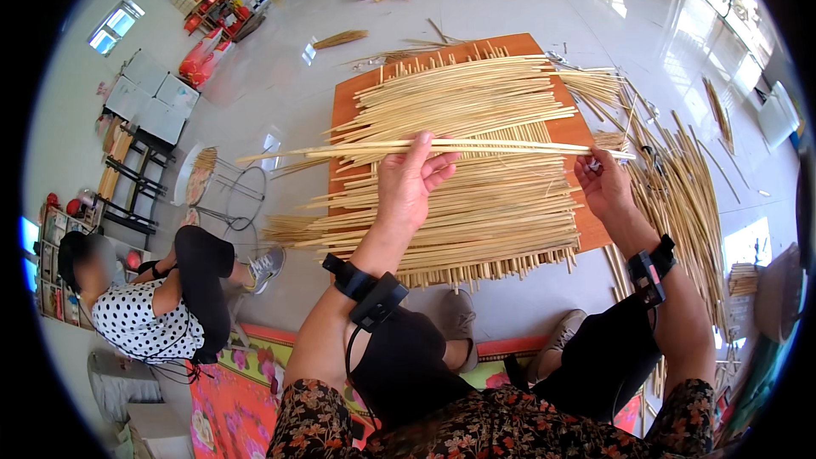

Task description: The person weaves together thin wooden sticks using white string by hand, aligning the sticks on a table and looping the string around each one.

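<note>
A few long, pale dried plant stalks (503, 144) stretch sideways above the work, held up by both hands. My left hand (408, 188) pinches them near their middle between thumb and forefinger, the other fingers loosely curled. Toward their right ends, my right hand (605, 182) grips them between thumb and fingers. Below lies a panel of stalks (459, 191), with rows running sideways over a layer set crosswise, whose ends stick out at front and back. The panel rests on an orange-brown board (593, 226). Wrist-worn devices sit on both forearms.
Loose stalks (682, 204) lie heaped on the floor at right. A person in a dotted top (150, 319) sits at left, near a stool (194, 172) and a black metal rack (137, 172). A floral mat (248, 389) lies under my side. A small bundle (341, 38) lies beyond the board.
</note>
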Tool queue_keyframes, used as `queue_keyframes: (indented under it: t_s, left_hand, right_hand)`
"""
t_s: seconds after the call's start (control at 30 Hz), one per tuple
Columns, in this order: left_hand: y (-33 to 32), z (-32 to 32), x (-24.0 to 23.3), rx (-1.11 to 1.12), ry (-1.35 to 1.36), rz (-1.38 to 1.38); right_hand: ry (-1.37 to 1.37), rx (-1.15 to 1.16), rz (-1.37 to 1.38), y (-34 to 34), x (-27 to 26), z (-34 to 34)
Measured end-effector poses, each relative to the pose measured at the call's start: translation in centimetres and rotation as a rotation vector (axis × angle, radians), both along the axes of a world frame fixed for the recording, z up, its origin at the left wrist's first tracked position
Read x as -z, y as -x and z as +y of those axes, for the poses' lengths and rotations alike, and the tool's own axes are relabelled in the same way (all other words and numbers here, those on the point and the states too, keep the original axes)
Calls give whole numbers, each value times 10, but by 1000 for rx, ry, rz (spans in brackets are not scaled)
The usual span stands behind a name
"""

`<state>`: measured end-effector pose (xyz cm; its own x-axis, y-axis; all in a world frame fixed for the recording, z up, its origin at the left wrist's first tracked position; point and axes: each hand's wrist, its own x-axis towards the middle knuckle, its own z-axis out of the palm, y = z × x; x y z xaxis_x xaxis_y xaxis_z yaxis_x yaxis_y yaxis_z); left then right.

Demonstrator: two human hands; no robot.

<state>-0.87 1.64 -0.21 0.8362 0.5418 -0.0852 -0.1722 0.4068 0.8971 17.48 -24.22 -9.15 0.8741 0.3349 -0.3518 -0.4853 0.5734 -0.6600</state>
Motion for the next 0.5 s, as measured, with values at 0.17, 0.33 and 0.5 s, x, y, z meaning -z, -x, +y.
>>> queue_keyframes:
  t_s: [0.17, 0.33, 0.5]
  left_hand:
    - [-4, -4, 8, 18, 16, 7]
    - [3, 0, 5, 7, -19, -4]
    - [-1, -5, 4, 24, -6, -22]
  right_hand:
    - [-22, 14, 23, -14, -3, -5]
    - [3, -44, 37, -16, 2, 9]
    - [65, -13, -15, -18, 1, 2]
